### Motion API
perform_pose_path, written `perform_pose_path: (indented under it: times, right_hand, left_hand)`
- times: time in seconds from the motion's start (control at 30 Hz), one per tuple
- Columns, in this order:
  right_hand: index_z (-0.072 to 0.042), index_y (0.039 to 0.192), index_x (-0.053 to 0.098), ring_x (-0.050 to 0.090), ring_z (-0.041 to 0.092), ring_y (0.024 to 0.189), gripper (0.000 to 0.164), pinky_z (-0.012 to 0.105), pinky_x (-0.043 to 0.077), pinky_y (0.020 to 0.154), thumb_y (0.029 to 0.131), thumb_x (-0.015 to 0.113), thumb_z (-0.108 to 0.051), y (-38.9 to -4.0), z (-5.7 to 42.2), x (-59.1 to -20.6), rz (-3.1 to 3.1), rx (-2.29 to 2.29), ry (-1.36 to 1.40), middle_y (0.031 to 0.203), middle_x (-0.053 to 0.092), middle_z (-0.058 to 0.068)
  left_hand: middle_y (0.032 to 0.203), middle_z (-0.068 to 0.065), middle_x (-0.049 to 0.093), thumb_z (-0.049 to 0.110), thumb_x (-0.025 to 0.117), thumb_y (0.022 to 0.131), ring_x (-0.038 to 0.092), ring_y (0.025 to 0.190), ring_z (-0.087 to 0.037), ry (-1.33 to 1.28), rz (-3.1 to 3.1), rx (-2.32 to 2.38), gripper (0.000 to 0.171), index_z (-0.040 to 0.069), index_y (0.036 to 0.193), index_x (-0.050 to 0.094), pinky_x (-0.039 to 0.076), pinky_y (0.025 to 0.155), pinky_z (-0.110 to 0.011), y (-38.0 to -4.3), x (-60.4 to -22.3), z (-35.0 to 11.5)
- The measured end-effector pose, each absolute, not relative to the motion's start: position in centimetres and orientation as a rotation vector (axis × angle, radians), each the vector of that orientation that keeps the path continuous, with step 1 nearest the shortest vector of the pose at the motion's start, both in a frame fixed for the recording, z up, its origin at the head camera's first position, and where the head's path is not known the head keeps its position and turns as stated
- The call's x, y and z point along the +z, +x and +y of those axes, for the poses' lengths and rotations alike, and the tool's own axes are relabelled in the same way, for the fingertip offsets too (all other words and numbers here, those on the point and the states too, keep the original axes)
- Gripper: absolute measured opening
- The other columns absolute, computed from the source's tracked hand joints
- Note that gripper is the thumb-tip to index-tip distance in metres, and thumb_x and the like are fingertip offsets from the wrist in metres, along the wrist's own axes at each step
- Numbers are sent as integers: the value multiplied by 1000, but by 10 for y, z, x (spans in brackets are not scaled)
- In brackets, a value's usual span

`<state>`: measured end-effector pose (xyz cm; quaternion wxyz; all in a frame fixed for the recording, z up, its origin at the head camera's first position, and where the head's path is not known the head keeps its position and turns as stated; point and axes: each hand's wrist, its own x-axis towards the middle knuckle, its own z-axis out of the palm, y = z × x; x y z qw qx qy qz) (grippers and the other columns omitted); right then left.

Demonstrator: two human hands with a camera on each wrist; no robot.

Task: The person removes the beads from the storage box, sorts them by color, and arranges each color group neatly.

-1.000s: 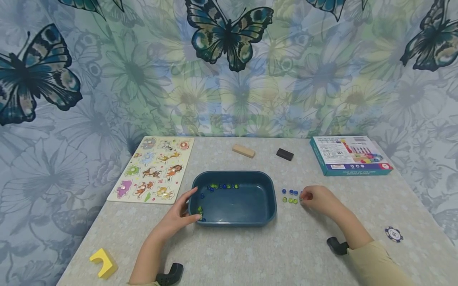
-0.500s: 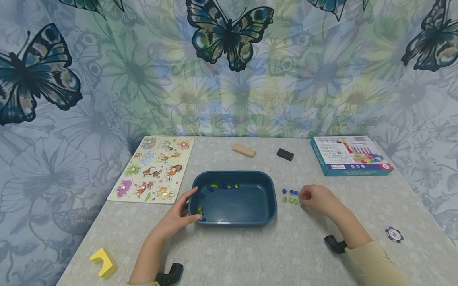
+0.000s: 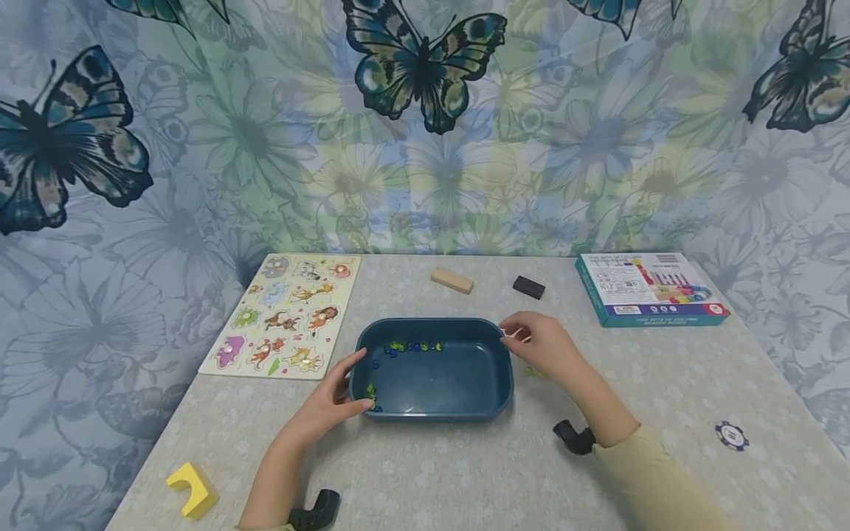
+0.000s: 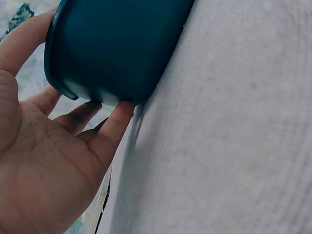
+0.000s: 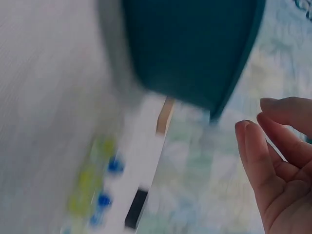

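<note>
A dark teal plastic basin (image 3: 432, 383) sits mid-table, with blue and yellow-green glass marbles (image 3: 416, 346) along its far and left sides. My left hand (image 3: 335, 394) holds the basin's left end, the thumb over the rim and the fingers against the outer wall, as the left wrist view shows. My right hand (image 3: 538, 343) is at the basin's right rim, fingers bent toward the thumb with a gap between. Nothing shows between them in the right wrist view. Beneath this hand lie yellow-green marbles (image 3: 533, 371); blue marbles (image 5: 115, 165) beside them are hidden from the head view.
An animal puzzle board (image 3: 282, 317) lies at the left. Behind the basin are a wooden block (image 3: 452, 280) and a black block (image 3: 528, 287). A flat teal box (image 3: 654, 290) is at the back right, a poker chip (image 3: 732, 435) nearer, a yellow arch block (image 3: 192, 489) front left.
My right hand has moved left and slightly away from me, from the right end of the marble rows to the basin's right rim. The left hand and basin have stayed in place.
</note>
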<state>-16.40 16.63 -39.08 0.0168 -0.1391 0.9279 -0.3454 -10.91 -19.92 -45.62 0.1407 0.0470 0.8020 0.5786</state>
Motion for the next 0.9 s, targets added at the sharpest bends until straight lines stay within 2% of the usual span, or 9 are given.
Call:
perform_pose_path:
  times: [0.23,0.43,0.77,0.9]
  right_hand:
    - [-8,108,67,59,11,79,24,26,50,65,86,68,-17,-176,121,-404,2786,-1092,-555,93,66,-1]
    - [-5,103,68,59,11,77,21,27,50,65,84,69,-14,-186,94,-417,2739,-1038,-593,86,65,-1]
    - [-8,107,68,62,13,84,26,27,50,65,81,71,-15,-195,75,-434,2756,-925,-557,100,68,3]
    - [-8,107,68,63,16,89,26,31,51,71,82,71,-14,-196,70,-435,2776,-866,-569,101,67,3]
  left_hand:
    - [154,-9,15,19,74,80,21,137,-41,148,2310,1673,81,31,146,28,27,104,-56,-108,-456,-199]
    - [154,-11,14,19,73,81,19,137,-41,178,2301,1678,80,29,146,28,27,104,-56,-108,-455,-198]
    - [154,-10,14,18,73,81,21,136,-42,168,2296,1686,78,30,145,29,27,104,-56,-108,-454,-197]
    - [154,-9,14,18,73,82,21,136,-42,164,2302,1679,80,28,146,27,27,104,-56,-109,-455,-199]
